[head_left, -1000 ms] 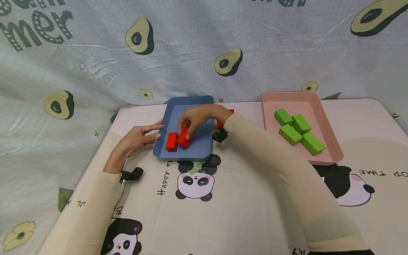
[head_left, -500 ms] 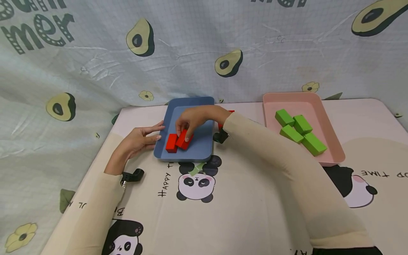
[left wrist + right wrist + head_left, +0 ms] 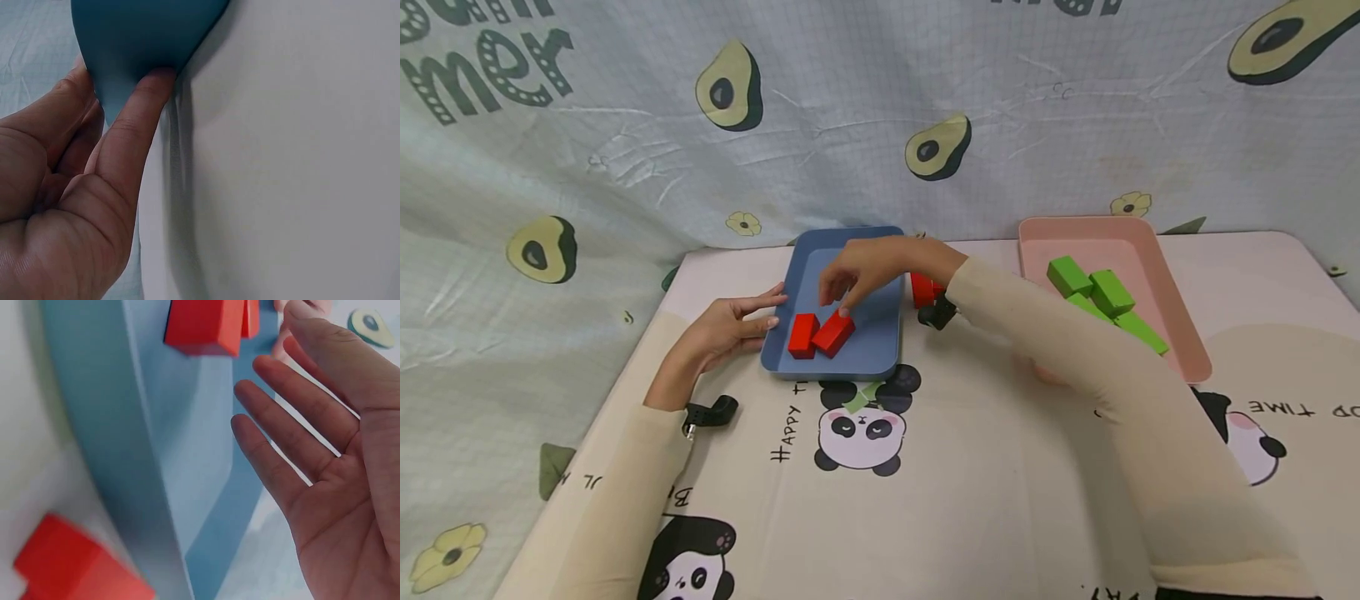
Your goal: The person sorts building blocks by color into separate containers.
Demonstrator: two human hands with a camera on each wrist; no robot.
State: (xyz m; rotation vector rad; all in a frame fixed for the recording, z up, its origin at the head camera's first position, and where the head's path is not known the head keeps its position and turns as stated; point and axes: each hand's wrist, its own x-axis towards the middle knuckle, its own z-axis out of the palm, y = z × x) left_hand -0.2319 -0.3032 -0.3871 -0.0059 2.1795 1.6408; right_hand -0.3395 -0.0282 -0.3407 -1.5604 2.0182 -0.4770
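Observation:
In the head view, a blue tray (image 3: 865, 362) holds two red blocks side by side: a left block (image 3: 803, 337) and a tilted right block (image 3: 834, 335). My right hand (image 3: 867, 271) hovers over the tray, thumb tip right at the top of the tilted block. The right wrist view shows its fingers (image 3: 275, 450) loosely extended, nothing between them. My left hand (image 3: 724, 327) rests against the tray's left side with fairly straight fingers. In the left wrist view, a fingertip (image 3: 159, 78) presses on the tray's outer wall (image 3: 144, 31).
More red blocks (image 3: 922, 290) lie just right of the blue tray, partly hidden by my right wrist. A pink tray (image 3: 1187, 350) with several green blocks (image 3: 1111, 293) stands at the right, partly covered by my right sleeve (image 3: 1075, 358). A printed curtain (image 3: 842, 83) hangs behind the table.
My right hand has let go of the tilted red block and drawn slightly up and right; the right sleeve now covers more of the pink tray. My left hand stays at the blue tray.

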